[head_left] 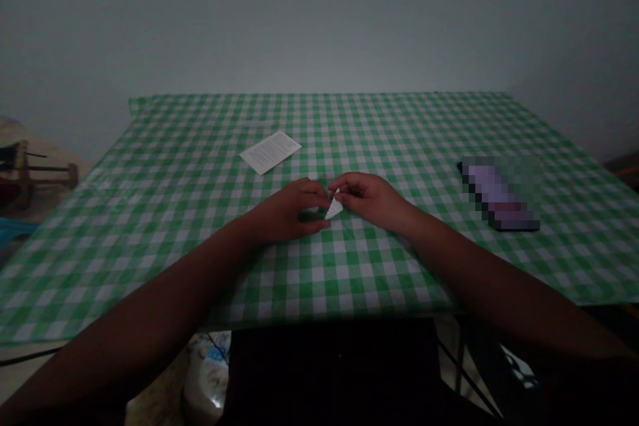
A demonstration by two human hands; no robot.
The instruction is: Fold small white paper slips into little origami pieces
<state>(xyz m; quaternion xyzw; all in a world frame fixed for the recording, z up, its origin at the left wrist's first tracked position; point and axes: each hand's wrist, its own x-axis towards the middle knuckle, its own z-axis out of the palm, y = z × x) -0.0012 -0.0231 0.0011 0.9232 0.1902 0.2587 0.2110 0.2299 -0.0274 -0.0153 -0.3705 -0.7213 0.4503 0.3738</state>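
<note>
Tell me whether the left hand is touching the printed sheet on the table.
Apart. The head view shows checked tablecloth between the left hand and the near edge of the printed sheet.

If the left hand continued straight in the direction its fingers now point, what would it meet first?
Most likely the small white paper right by the fingertips of the left hand, with the right hand just beyond. Whether those fingertips touch the paper is unclear.

Bare hands (295, 210), bare forearms (192, 286), dark clothing (334, 373) — shadowed
</note>
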